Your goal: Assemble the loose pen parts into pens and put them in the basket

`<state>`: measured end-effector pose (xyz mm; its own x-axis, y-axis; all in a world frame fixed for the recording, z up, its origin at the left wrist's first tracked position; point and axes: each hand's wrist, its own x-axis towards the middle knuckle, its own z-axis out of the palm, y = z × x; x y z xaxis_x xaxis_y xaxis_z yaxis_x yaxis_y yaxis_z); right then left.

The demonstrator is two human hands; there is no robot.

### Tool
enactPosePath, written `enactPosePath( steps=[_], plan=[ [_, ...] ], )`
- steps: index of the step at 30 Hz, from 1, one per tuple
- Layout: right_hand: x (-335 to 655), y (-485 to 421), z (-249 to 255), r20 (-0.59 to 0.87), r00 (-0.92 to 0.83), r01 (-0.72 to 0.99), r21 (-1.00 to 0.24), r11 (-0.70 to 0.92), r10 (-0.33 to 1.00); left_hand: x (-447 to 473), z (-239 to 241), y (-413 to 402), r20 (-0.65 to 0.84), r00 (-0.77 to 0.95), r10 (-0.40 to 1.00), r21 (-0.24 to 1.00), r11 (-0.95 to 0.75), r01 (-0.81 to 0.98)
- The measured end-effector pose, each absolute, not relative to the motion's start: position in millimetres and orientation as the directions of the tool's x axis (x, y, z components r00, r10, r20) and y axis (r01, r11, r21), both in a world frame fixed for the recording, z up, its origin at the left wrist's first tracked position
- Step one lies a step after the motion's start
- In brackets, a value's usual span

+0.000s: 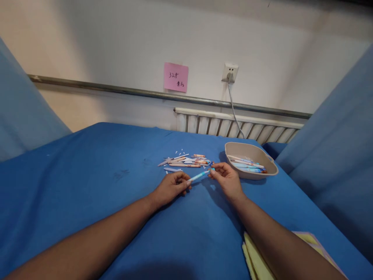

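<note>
Smooth plastic pen, matt cloth sheet

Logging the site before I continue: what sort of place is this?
Possibly a curtained-off indoor work bay: pale blue curtains flank a blue cloth-covered surface, with a white radiator beyond its far edge.

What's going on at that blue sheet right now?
A person holds a light-blue pen between both hands: the left hand at one end, the right hand at the other. Just beyond, a loose pile of pens and pieces lies on the blue sheet. To the right, a beige bin contains more pens.
</note>
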<state>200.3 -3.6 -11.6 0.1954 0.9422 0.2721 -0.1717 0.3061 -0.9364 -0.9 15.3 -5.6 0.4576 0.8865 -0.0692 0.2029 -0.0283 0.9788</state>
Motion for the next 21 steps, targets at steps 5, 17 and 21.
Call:
enactPosePath(
  steps=[5, 17, 21],
  plan=[
    [198.5, -4.8, -13.3, 0.287, 0.172, -0.137, -0.94, 0.311, 0.943, -0.6, -4.3, 14.6, -0.063, 0.454, 0.889, 0.981, -0.029, 0.193],
    [199.9, -9.8, -12.3, 0.309, 0.159, 0.012, -0.95, 0.311, 0.938, -1.3, -5.8, 15.4, -0.069, 0.459, 0.886, 0.976, -0.035, 0.215],
    [204.3, -7.9, -13.7, 0.321, 0.151, 0.078, -0.947, 0.312, 0.935, -2.2, -6.9, 16.3, -0.059, 0.481, 0.875, 0.974, -0.056, 0.221]
  ],
)
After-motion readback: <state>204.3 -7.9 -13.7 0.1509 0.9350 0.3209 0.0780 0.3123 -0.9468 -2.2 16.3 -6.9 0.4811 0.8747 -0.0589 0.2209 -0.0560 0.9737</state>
